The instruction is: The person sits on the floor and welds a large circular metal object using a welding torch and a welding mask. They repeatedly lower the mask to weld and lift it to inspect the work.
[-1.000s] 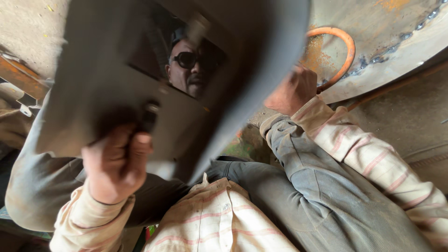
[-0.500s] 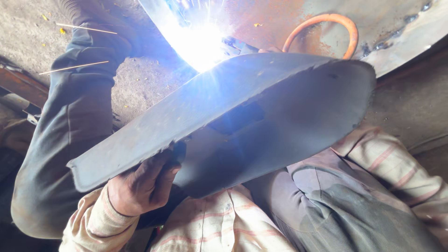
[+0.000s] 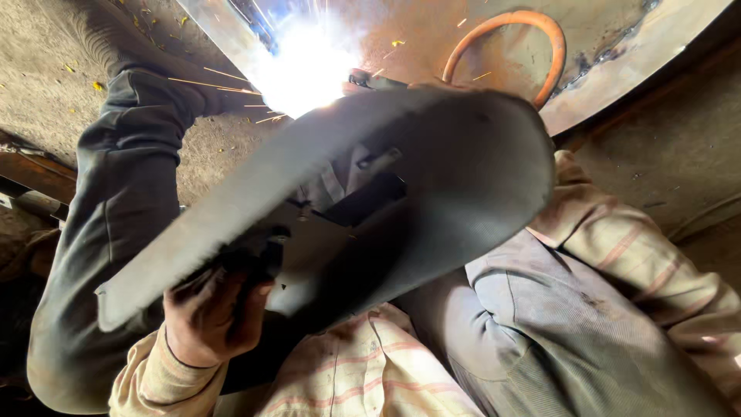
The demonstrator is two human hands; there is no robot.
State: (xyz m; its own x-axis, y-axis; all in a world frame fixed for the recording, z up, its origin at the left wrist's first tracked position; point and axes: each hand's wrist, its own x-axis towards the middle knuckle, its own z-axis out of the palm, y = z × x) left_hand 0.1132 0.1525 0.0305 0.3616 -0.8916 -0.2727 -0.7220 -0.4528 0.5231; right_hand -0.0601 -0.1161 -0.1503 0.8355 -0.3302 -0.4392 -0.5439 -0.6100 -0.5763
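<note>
A: What is different from a second ago?

B: The welding shield [image 3: 432, 193] has swung down. A second ago it was tipped up and its window showed a reflection; half a second ago an arc was already burning above it. Now the arc [image 3: 309, 66] flares even brighter just beyond the shield's upper edge, and sparks fly off to the left of it.

A: And the left hand [image 3: 212, 316]?

B: It is closed round the shield's handle [image 3: 258, 259], fingers wrapped tight, the same grip as before. The shield spreads up and to the right of that hand, lying almost flat between the camera and the light.

A: The right hand?

B: I cannot tell. The striped sleeve [image 3: 633, 262] runs up behind the shield's far edge and the hand itself is hidden there, so whether it grips anything is not shown. A second ago it was visible, raised near the orange hose [image 3: 532, 31].

A: So what does the change mean?

B: I judge that welding on the steel plate [image 3: 602, 46] is now under way, with the shield put up as a guard against the glare.
</note>
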